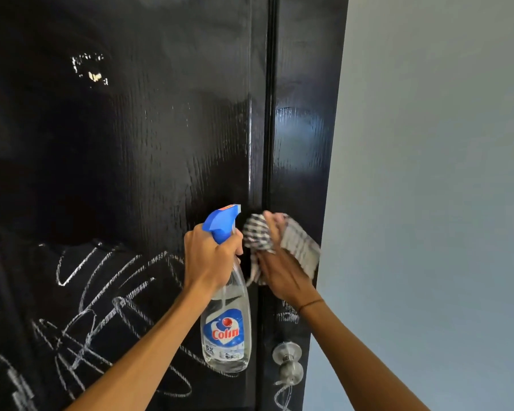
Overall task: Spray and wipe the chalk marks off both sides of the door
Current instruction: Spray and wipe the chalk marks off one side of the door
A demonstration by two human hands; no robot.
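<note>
**Wiping door stile by the panel groove, chalk still heavy low down**

Chalk marks – dense white scribble across the lower left of the door, roughly 7 to 8 o'clock from frame centre; small leftover patch at 10 o'clock; a few strokes on the right stile just above and below the door knob at 5 o'clock. Upper door looks wet and streaky, mostly free of chalk

Left hand – grip closed round the neck of the spray bottle, finger at the blue trigger, nozzle aimed at the door. Bottle hangs upright below the fist, just left of the panel groove. Clear plastic, part full by the look of it, so light to medium weight; likely slick if wet. Best held at the neck under the trigger head, as here

Right hand – grip holding the checked cloth, bunched, pressed on the door stile at about 4 o'clock from centre, touching the surface. Cloth soft and floppy, no fixed shape; needs to be bunched in the palm or it trails. Thin band on the wrist

Grey wall fills the right side, past the door edge

Judgement: this face about half done; lower scribble and the marks round the knob still to spray and wipe; other face not visible, cannot tell its state
</note>
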